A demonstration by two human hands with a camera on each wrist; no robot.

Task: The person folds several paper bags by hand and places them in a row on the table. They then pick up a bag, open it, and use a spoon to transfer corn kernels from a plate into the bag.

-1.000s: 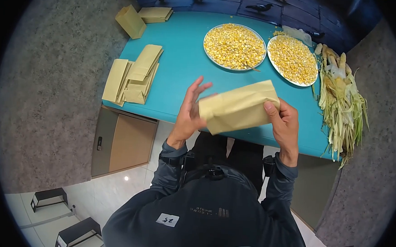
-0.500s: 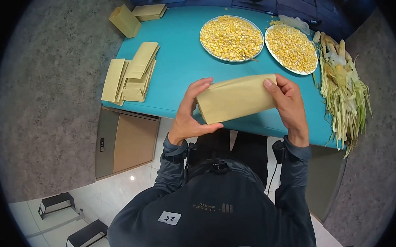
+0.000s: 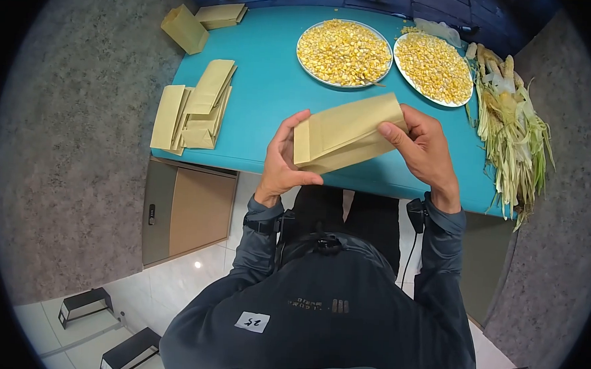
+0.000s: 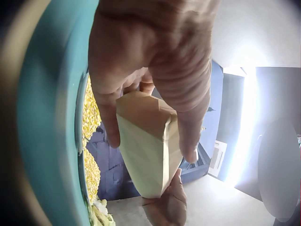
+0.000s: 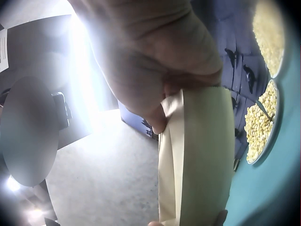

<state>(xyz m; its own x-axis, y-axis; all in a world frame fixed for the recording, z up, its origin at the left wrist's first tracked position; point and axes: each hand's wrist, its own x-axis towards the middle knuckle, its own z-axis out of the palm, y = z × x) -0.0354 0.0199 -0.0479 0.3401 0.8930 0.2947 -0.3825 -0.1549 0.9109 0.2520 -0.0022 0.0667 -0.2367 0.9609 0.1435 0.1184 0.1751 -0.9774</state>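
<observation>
- head view: a paper bag is held up over the near side of the table, between both hands. the left hand spans its left end, fingers and thumb bent round it; the right hand pinches its right end, thumb uppermost. folded bags lie at left, corn kernels at the far side. the step in hand looks like shaping the bag.
- left wrist view: fingers and thumb sit wide apart, flanking the bag.
- right wrist view: the other fingertips are hidden; the next move seems to call for a light grip, without crumpling the paper.
</observation>
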